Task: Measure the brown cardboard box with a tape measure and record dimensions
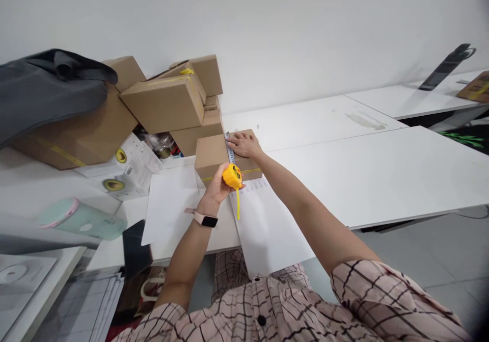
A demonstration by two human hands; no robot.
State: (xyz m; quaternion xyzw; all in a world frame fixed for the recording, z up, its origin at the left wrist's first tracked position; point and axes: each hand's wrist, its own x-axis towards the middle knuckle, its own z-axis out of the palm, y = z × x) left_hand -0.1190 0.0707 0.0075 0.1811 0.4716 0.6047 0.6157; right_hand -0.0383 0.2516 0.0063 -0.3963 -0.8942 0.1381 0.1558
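One tape measure [232,176] is gripped in the left hand [217,188] at the near edge of a cardboard box [212,151]; its blade [231,156] is laid across the top, where the right hand [245,145] is rested, fingers extended.

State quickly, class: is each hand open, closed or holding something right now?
Left hand: closed, holding the yellow tape measure.
Right hand: open, resting on top of the cardboard box.

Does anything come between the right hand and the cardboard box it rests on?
Only the tape blade, which passes under fingertips of the right hand near the far edge of the cardboard box; nothing else visible intervenes.
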